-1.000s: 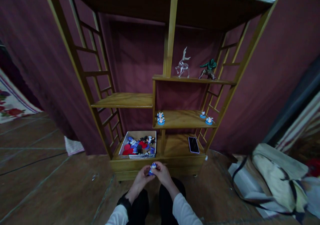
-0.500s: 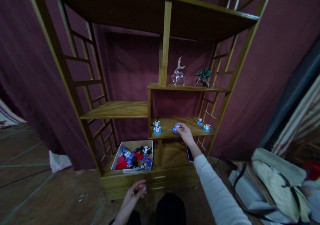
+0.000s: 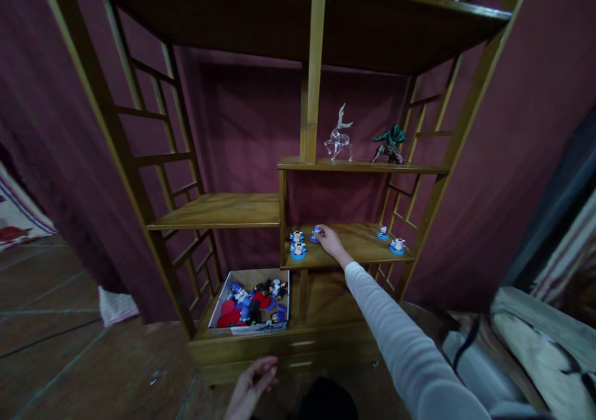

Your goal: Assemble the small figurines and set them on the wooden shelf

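My right hand (image 3: 328, 241) reaches onto the small wooden shelf (image 3: 354, 253) and is closed on a little figure with a blue base (image 3: 316, 233), right next to two similar figures (image 3: 297, 245) at the shelf's left end. Two more small figures (image 3: 391, 240) stand at the shelf's right end. My left hand (image 3: 254, 383) hangs low in front of the bottom drawer, fingers loosely curled, with nothing in it. A cardboard box (image 3: 251, 291) filled with several blue and red figures sits on the bottom board.
A glass deer (image 3: 339, 135) and a green figure (image 3: 390, 143) stand on the shelf above. A wide wooden shelf (image 3: 218, 210) lies to the left. A bag (image 3: 535, 339) lies on the floor at right, a white cloth (image 3: 116, 305) at left.
My right hand left my lap with the figure, reached up to the small shelf, then slid it left toward the two figures. My left hand let go and dropped low.
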Demonstrator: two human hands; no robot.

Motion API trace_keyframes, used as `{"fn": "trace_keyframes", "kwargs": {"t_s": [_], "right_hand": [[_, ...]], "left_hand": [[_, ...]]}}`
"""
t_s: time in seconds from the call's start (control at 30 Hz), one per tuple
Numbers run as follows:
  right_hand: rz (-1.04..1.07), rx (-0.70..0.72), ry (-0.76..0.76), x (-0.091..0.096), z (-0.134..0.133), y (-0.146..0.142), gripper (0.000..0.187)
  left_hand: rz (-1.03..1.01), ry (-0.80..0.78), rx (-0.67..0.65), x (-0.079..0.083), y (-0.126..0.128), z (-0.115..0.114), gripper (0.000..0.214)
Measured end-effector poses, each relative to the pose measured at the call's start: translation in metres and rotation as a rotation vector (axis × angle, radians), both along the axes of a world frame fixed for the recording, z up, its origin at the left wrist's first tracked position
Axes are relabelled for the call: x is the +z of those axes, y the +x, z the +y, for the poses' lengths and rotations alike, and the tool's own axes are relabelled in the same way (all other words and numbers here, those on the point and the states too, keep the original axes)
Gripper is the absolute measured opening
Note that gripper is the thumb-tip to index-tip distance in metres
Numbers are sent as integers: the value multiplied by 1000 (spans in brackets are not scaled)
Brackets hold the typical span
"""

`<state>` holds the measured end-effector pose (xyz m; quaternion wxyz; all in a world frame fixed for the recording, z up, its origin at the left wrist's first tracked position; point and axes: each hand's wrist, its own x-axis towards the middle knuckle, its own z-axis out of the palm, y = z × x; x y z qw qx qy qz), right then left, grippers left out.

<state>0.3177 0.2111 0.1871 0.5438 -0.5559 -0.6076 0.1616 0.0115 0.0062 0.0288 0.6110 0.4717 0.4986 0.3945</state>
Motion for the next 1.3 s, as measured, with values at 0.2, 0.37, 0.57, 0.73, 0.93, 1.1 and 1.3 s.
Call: {"fn": "trace_keyframes", "kwargs": {"t_s": [0.2,0.37,0.57,0.73,0.93,1.1,1.3], "right_hand": [[-146,21,-48,-9,-2,-1,25],[-132,24,-58,-8,-2,0,19],[-198,-140,-88,-10,-2,-2,10],[-241,-170,-87,-10,-3,1,10],[-162,-69,-73,-10,-4,3,12],[-143,-61,-71,-10,-4,3,11],[-53,93,-73,-11,-8,3,41]], "left_hand": [[-11,-2,-3,-6,-4,3,51],[-18,-2,15,-6,-4,2,51],[-42,-3,-1,-9,-7,3,52],[-42,5,8,-11,-13,7,54],[-23,-7,25,-4,-10,2,52],[-30,-4,21,-6,-10,4,51],[-49,14,7,-9,-14,6,50]]}}
